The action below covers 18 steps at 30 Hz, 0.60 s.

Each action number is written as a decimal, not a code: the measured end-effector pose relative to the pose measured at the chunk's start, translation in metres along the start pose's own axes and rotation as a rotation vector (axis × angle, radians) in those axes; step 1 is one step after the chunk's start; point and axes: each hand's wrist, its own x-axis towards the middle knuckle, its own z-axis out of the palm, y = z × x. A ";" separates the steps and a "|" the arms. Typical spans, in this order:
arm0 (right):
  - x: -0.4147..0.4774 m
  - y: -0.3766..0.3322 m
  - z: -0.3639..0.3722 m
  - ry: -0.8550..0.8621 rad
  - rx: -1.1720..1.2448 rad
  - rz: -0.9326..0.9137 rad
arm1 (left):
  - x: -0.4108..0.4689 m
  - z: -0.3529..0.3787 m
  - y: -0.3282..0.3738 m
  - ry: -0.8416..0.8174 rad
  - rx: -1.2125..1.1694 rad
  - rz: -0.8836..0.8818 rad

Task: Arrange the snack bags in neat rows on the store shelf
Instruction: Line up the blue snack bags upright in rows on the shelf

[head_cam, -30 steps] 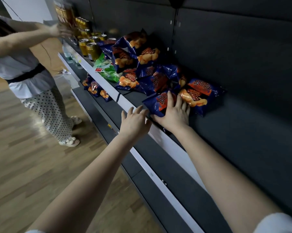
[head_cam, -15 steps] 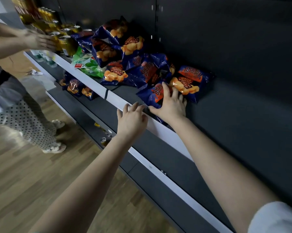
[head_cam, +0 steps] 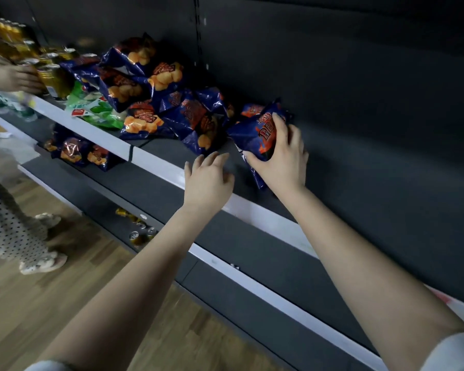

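Note:
A blue snack bag [head_cam: 257, 135] with orange print is tilted up off the dark shelf [head_cam: 172, 149], and my right hand [head_cam: 281, 156] grips it, thumb under its lower end and fingers over its face. My left hand [head_cam: 208, 180] hovers open with spread fingers over the shelf's white front edge [head_cam: 156, 163], just left of that bag and holding nothing. A loose heap of blue snack bags [head_cam: 156, 103] lies further left on the same shelf, with a green bag [head_cam: 97, 111] at its front. Another blue bag [head_cam: 251, 109] shows behind the held one.
Gold cans [head_cam: 51, 73] stand at the shelf's far left, where another person's hand [head_cam: 14, 79] reaches. More blue bags [head_cam: 78, 151] lie on the lower shelf, and several cans [head_cam: 140, 231] on the bottom one. That person's feet [head_cam: 43, 261] stand on the wooden floor.
My right hand has closed round the nearest blue bag and lifted it up from lying flat. My left hand has shifted slightly toward it. The view has swung to the right.

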 end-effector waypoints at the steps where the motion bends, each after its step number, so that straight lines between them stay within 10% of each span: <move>1: 0.000 0.007 -0.011 0.023 -0.014 0.020 | 0.000 0.003 0.012 -0.006 -0.011 0.027; 18: -0.096 0.195 -0.207 0.215 -0.369 0.439 | -0.044 0.094 0.245 -0.295 -0.079 0.492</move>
